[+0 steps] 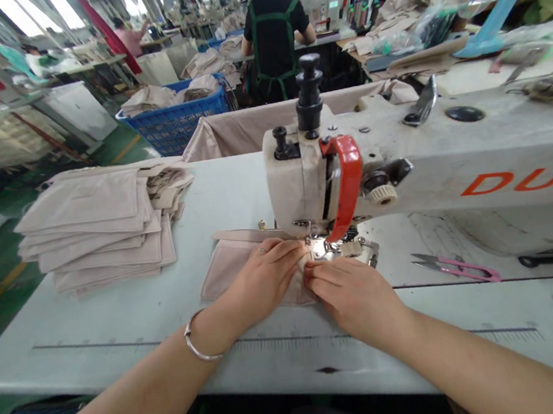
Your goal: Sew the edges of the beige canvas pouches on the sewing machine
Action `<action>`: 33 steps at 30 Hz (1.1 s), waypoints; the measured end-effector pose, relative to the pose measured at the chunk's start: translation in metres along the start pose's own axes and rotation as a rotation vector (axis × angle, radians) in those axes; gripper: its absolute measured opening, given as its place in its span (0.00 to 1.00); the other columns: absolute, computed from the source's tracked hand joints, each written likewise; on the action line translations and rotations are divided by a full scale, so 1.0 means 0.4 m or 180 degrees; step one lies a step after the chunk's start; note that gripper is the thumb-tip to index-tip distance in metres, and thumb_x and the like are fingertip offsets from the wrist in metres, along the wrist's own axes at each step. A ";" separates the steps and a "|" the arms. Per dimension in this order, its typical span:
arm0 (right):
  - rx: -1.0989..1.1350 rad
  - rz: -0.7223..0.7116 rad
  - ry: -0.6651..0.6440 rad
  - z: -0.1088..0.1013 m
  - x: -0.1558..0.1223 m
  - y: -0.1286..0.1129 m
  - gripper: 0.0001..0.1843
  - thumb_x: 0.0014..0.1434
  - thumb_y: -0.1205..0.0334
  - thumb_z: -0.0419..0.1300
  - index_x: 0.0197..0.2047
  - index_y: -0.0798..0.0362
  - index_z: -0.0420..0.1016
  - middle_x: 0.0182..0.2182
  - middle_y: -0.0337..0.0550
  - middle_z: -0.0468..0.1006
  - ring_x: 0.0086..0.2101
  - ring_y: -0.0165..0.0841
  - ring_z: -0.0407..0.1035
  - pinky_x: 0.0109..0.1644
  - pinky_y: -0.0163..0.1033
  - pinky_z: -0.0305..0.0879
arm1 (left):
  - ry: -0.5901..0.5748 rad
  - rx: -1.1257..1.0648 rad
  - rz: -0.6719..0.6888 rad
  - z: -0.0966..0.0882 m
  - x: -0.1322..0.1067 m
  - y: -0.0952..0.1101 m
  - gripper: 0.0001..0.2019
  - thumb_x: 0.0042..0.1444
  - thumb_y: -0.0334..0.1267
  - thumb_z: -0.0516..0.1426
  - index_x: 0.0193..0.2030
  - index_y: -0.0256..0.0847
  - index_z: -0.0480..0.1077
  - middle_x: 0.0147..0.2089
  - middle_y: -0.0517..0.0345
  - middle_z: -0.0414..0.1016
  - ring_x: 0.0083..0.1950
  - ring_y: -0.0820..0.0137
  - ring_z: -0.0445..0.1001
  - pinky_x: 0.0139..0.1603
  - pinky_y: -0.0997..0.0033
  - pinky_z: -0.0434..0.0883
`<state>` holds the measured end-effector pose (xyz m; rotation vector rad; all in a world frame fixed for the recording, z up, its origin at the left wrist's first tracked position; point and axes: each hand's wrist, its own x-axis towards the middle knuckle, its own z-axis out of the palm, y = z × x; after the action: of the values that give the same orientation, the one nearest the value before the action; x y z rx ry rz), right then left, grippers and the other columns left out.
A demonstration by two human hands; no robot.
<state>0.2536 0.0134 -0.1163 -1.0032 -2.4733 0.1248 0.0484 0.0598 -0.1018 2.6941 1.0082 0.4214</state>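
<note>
A beige fabric piece (223, 267) lies flat on the sewing machine's bed, one end under the lit presser foot (318, 249). My left hand (269, 272) rests on top of it, fingers stretched out towards the needle area. Close by, my right hand (352, 292) has its fingers bent and closed on the cloth's near right edge, just in front of the foot. The fingertips of both hands almost meet. A red guard (347, 185) on the white sewing machine (431, 154) partly hides the needle.
Stacked beige fabric pieces (91, 223) lie on the left of the table (133, 318). Pink-handled thread snips (458, 265) lie right of my right hand. Behind the machine are a cloth-lined bin (241, 130), a blue basket (175, 122) and a seated person (279, 39).
</note>
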 end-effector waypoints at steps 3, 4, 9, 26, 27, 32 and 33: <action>0.0054 0.0001 -0.0013 0.000 -0.002 -0.002 0.10 0.63 0.73 0.53 0.40 0.57 0.76 0.40 0.47 0.78 0.46 0.38 0.71 0.49 0.44 0.66 | -0.0040 0.0034 -0.0003 -0.002 -0.003 0.005 0.18 0.65 0.29 0.50 0.61 0.42 0.63 0.60 0.54 0.67 0.61 0.62 0.63 0.62 0.57 0.64; 0.0085 -0.0003 -0.0018 0.000 -0.004 -0.003 0.10 0.63 0.74 0.53 0.39 0.57 0.76 0.39 0.46 0.78 0.45 0.38 0.71 0.48 0.44 0.66 | -0.0058 0.0028 0.0001 -0.002 -0.004 0.007 0.18 0.65 0.29 0.50 0.61 0.42 0.63 0.60 0.54 0.67 0.60 0.62 0.63 0.62 0.57 0.64; 0.0184 0.0071 0.0031 -0.008 -0.013 -0.004 0.10 0.63 0.74 0.54 0.41 0.57 0.76 0.40 0.46 0.79 0.45 0.37 0.71 0.50 0.44 0.65 | -0.0003 0.0002 0.0002 0.007 -0.010 0.019 0.17 0.65 0.29 0.50 0.60 0.40 0.62 0.60 0.54 0.66 0.59 0.61 0.62 0.62 0.55 0.63; 0.0320 0.0420 -0.0501 -0.146 -0.050 0.087 0.25 0.55 0.77 0.53 0.54 0.46 0.71 0.52 0.44 0.73 0.55 0.41 0.64 0.58 0.53 0.59 | 0.0066 -0.0204 0.0396 -0.012 -0.028 0.018 0.32 0.56 0.53 0.62 0.63 0.39 0.61 0.63 0.46 0.64 0.66 0.55 0.59 0.66 0.50 0.63; 0.0290 0.0480 -0.0503 -0.156 -0.054 0.103 0.25 0.55 0.77 0.54 0.52 0.46 0.71 0.52 0.44 0.73 0.54 0.41 0.64 0.57 0.52 0.60 | 0.0019 -0.0246 0.0507 -0.016 -0.031 0.019 0.29 0.58 0.51 0.61 0.61 0.39 0.62 0.61 0.47 0.66 0.65 0.57 0.61 0.66 0.53 0.64; 0.0225 0.0843 -0.0087 -0.124 -0.033 0.139 0.11 0.57 0.67 0.63 0.43 0.51 0.69 0.42 0.46 0.73 0.45 0.41 0.67 0.49 0.46 0.66 | 0.0112 -0.0280 0.0640 -0.016 -0.033 0.042 0.18 0.62 0.28 0.52 0.59 0.36 0.64 0.59 0.50 0.69 0.62 0.65 0.65 0.66 0.62 0.64; 0.0210 0.0875 -0.0044 -0.109 -0.025 0.137 0.10 0.58 0.66 0.64 0.42 0.51 0.68 0.40 0.45 0.73 0.43 0.40 0.68 0.47 0.45 0.67 | 0.0117 -0.0236 0.0564 -0.013 -0.032 0.050 0.20 0.59 0.26 0.52 0.59 0.35 0.64 0.58 0.49 0.69 0.62 0.64 0.65 0.66 0.61 0.65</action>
<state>0.3143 0.0428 -0.0953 -1.3118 -2.3148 0.2999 0.0494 0.0373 -0.0931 2.7273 0.7495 0.5322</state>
